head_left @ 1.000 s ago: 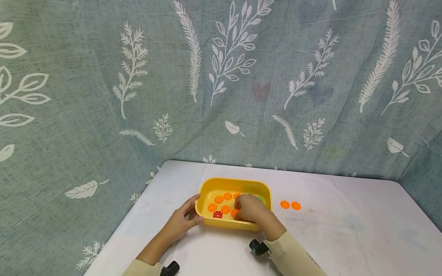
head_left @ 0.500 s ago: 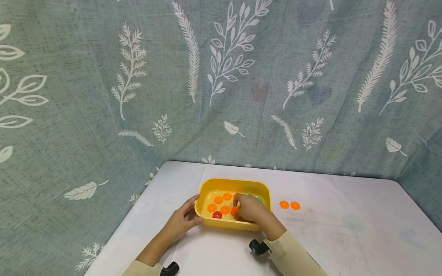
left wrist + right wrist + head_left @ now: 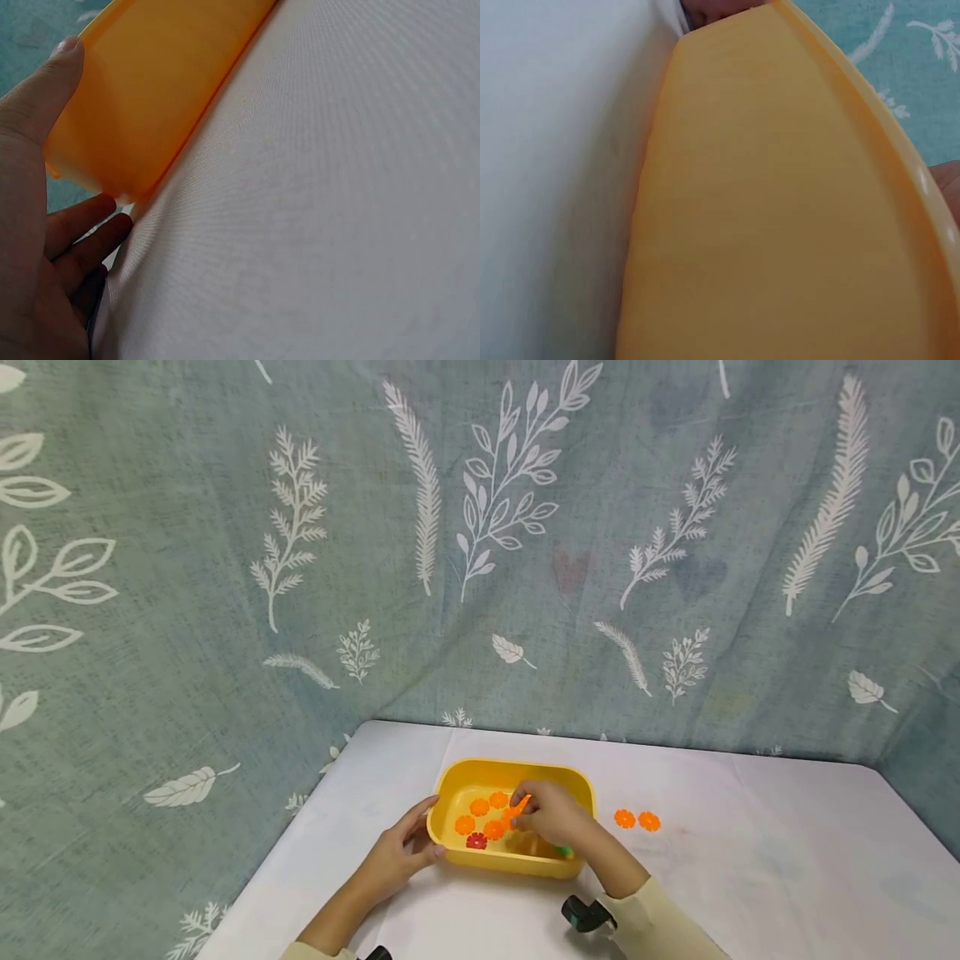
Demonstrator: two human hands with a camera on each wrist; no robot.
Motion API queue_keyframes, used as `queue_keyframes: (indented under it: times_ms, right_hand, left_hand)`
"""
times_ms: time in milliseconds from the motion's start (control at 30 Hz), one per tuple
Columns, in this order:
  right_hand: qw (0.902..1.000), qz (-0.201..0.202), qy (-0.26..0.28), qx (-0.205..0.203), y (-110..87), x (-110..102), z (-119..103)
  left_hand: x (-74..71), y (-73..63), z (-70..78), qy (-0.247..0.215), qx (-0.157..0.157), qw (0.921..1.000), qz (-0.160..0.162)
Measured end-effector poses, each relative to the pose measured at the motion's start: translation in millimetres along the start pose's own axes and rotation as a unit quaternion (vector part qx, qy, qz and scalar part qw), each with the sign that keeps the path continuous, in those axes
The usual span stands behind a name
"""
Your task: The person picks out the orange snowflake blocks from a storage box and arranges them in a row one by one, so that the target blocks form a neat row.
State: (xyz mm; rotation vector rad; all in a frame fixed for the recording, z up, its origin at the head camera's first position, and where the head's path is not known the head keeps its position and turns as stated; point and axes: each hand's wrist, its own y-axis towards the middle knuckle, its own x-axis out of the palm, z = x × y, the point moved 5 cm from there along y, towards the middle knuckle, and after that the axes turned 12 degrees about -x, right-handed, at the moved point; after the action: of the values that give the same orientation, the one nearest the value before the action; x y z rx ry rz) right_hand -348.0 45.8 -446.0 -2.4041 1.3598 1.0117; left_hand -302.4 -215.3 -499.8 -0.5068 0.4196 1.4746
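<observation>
In the head view a yellow plastic tub (image 3: pixel 517 865) sits on the table with several orange flower-shaped discs (image 3: pixel 465 825) inside. One red flower-shaped disc (image 3: pixel 476 841) lies near its front left, and a bit of green (image 3: pixel 564 852) shows at the front right. My left hand (image 3: pixel 393 857) holds the tub's left end. In the left wrist view its thumb (image 3: pixel 64 64) is at the rim and the other fingers are around the corner. My right hand (image 3: pixel 557 814) reaches inside the tub, pinching an orange flower-shaped disc (image 3: pixel 522 802) between thumb and forefinger. The right wrist view shows mostly the tub's outer wall (image 3: pixel 772 187).
Two more orange discs (image 3: pixel 625 819) lie on the white-covered table (image 3: pixel 750 860), just right of the tub. A grey-green curtain (image 3: pixel 450 677) with white leaf prints hangs along the back and left edges of the table.
My right hand has shifted slightly back and right within the tub, uncovering green at its front right. The left hand keeps its hold on the tub. The head view has tilted up slightly.
</observation>
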Motion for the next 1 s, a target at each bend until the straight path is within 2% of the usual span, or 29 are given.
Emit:
queue_keyframes:
  times_ms: [133, 333, 600, 800, 1000]
  right_hand:
    - [0.9994, 0.019, 0.029, -0.008, -9.6, -10.5, -0.6]
    - [0.998, 0.034, 0.049, -0.02, -15.0, -23.6, 0.8]
    - [0.9973, 0.038, 0.063, -0.001, -20.5, -33.2, 2.3]
    - [0.9976, 0.05, 0.047, -0.003, -22.5, -45.4, 1.1]
    - [0.9958, 0.077, 0.043, 0.024, -25.9, -60.4, 13.0]
  left_hand:
    - [-0.2, -1.5, 0.4, -0.003, -0.013, 0.9999, 0.004]
    - [0.0, -1.2, 4.5, -0.006, -0.009, 0.9999, 0.003]
    - [2.7, 0.4, 0.4, -0.002, -0.009, 0.9999, 0.007]
    - [2.7, 2.1, 1.8, 0.003, -0.001, 1.0, 0.005]
    - [1.7, 0.9, 1.1, 0.006, -0.009, 0.9999, 0.008]
